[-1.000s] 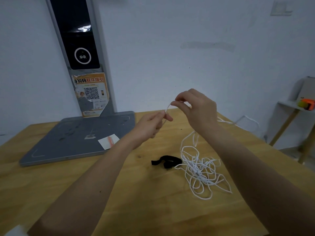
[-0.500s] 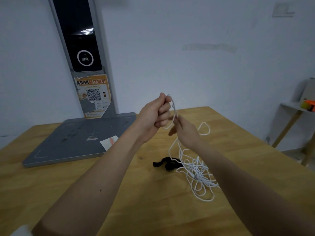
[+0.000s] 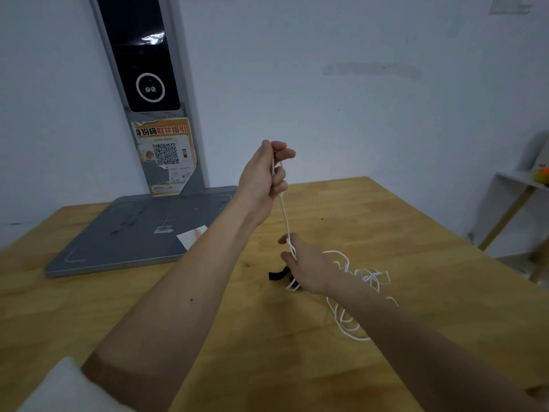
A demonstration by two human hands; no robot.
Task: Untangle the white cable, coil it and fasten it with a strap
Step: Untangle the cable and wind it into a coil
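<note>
Left hand (image 3: 264,179) raised above the counter (image 3: 416,233), forearm angled up, fist clenched on one end of the white cable (image 3: 284,217). Cable runs taut down to the right hand (image 3: 309,264), held low with fingers pinching it. Remaining tangle lies on the counter beside the right wrist, black strap (image 3: 277,275) partly under that hand.

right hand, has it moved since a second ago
Yes. The right hand has dropped from level with the left hand to just above the black strap on the table, running down the white cable.
</note>
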